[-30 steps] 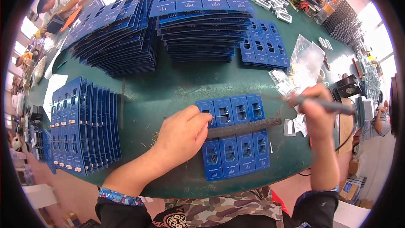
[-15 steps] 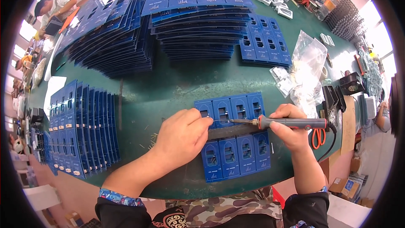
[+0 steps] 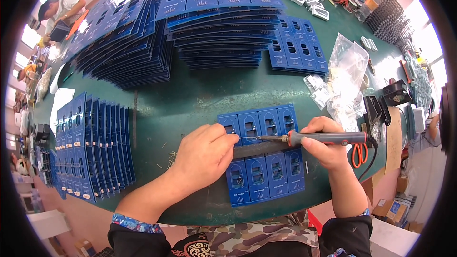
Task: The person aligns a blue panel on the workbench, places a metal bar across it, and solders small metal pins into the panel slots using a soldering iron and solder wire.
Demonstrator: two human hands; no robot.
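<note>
My right hand [image 3: 325,148] grips a grey soldering iron [image 3: 333,138] like a pen. Its metal tip points left and meets the upper half of a blue circuit board panel [image 3: 258,181] lying in front of me. Closed in a pinch, my left hand [image 3: 203,154] is at the panel's left edge, with a thin solder wire between thumb and forefinger; little of the wire shows now. A dark strip [image 3: 254,151] runs across the panel's middle, between its two rows of cut-out boards. The left fingertips are just left of the iron's tip.
Tall stacks of blue panels [image 3: 221,43] stand at the back, with another upright row [image 3: 93,147] on the left. To the right lie clear plastic bags [image 3: 347,66], orange-handled scissors [image 3: 359,154] and the iron's black cord [image 3: 373,162]. Cut wire bits [image 3: 169,159] are scattered beside my left hand.
The iron and my right hand have shifted very slightly left. Less of the solder wire shows between my left fingertips and the iron's tip. The panel has stayed almost in place.
</note>
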